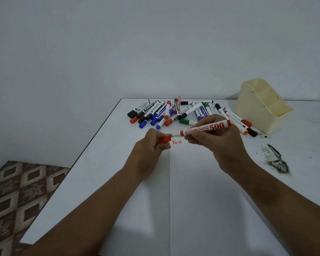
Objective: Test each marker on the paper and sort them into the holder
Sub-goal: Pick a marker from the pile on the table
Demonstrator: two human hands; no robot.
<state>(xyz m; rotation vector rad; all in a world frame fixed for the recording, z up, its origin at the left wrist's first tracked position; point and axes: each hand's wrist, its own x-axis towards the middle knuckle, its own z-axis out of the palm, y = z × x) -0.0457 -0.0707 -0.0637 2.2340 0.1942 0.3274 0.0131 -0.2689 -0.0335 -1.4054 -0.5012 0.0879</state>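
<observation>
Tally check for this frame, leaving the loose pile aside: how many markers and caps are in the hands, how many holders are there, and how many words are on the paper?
Red marker, in right hand: 1
Red cap, in left hand: 1
Holder: 1
Written word on the paper: 1
Total: 4
The pile overlaps too much to count exactly.

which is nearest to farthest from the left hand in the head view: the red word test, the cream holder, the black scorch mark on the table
From the left hand:
1. Red word "Test", just to its right on the paper.
2. Black scorch mark, far right on the table.
3. Cream holder, back right, beyond the marker pile.
</observation>
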